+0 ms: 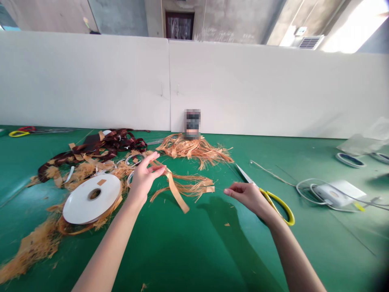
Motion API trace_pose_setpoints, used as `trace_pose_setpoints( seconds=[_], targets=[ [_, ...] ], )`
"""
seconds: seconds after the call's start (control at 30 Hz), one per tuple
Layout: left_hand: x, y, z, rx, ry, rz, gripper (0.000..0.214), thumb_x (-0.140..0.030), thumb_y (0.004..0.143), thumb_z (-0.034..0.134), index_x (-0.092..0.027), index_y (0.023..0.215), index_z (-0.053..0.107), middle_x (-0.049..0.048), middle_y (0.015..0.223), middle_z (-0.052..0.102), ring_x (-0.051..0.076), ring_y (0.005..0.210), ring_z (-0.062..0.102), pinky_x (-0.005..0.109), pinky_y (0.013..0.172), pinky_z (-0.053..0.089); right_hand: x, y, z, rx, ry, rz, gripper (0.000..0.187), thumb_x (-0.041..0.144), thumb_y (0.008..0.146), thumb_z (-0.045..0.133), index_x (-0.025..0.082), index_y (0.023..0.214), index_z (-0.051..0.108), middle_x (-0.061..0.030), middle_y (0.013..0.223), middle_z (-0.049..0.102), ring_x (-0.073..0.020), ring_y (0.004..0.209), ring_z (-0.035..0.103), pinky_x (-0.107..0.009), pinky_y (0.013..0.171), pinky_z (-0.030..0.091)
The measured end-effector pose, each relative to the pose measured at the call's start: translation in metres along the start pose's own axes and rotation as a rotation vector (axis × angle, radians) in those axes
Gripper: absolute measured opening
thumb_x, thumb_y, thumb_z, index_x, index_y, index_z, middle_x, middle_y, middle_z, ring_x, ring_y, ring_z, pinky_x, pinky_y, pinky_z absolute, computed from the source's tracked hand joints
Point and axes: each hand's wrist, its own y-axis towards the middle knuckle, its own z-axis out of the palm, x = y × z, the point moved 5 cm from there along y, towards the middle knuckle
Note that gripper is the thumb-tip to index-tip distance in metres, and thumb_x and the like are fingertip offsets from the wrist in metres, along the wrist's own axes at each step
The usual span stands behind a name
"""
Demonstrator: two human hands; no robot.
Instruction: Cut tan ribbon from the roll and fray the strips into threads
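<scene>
My left hand (142,181) is closed in a pinch on a tan ribbon strip (177,194), whose free end hangs down to the right. Below and beside it lie frayed tan ribbon pieces (190,186) on the green table. Thumb and fingertips of my right hand (247,198) are pressed together to the right of these pieces; anything between them is too fine to make out. Scissors with yellow handles (287,209) lie beneath that hand, blades pointing away from me and partly covered by it. A white spool (86,205) with tan ribbon lies left of my left hand.
A heap of frayed ribbon strips (197,151) lies at the back, by a pixelated upright object (192,123). Dark brown ribbon (121,142) is tangled at left. A white adapter (340,192) with cables sits right. A white panel (258,89) closes off the back.
</scene>
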Motion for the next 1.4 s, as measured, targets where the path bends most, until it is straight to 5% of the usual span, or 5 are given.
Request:
trace_pose_setpoints(
  seconds=[0.13,0.47,0.67,0.93,1.4],
  targets=[
    [-0.001,-0.009,0.011,0.065,0.027,-0.056,0.044,-0.017,0.064,0.075,-0.016,0.106,0.064,0.01,0.112,0.065,0.02,0.086,0.068,0.038,0.086,0.052,0.013,-0.007,0.019,0.293,0.147,-0.086,0.037,0.051,0.071,0.067,0.018,0.056,0.061,0.0039,0.051,0.044,-0.0102,0.05,0.034,-0.026,0.048,0.026],
    [0.027,-0.025,0.043,0.395,-0.123,-0.321,0.021,-0.016,0.071,0.07,-0.015,0.093,0.071,0.0086,0.104,0.071,0.018,0.093,0.065,0.032,0.09,0.049,0.068,-0.003,0.063,0.241,0.512,-0.192,0.046,0.056,0.076,0.062,0.02,0.056,0.043,-0.0083,0.099,0.065,-0.018,0.08,0.057,-0.03,0.07,0.045],
    [0.031,-0.031,0.049,0.37,-0.169,-0.389,0.036,-0.015,0.077,0.063,-0.019,0.112,0.067,0.0095,0.117,0.068,0.018,0.096,0.066,0.03,0.087,0.05,0.071,0.002,0.096,0.259,0.678,-0.119,0.059,0.048,0.066,0.075,0.023,0.055,0.023,0.0053,0.052,0.048,-0.0116,0.051,0.052,-0.024,0.046,0.037],
    [0.041,-0.037,-0.001,-0.01,0.141,-0.385,0.074,-0.028,0.083,0.061,-0.022,0.147,0.025,0.0111,0.098,0.074,0.019,0.067,0.072,0.025,0.053,0.052,0.068,0.009,0.074,0.089,0.716,-0.089,0.057,0.049,0.066,0.075,0.024,0.054,0.026,0.0057,0.045,0.047,-0.013,0.049,0.056,-0.025,0.048,0.04],
    [-0.013,-0.028,0.077,0.403,-0.056,-0.129,0.031,-0.028,0.079,0.067,-0.022,0.11,0.068,0.0065,0.112,0.07,0.026,0.105,0.063,0.036,0.09,0.05,0.117,0.025,0.048,0.342,0.558,-0.203,0.043,0.024,0.072,0.064,0.023,0.055,0.025,0.009,0.045,0.044,-0.013,0.046,0.061,-0.023,0.05,0.039]
  ],
)
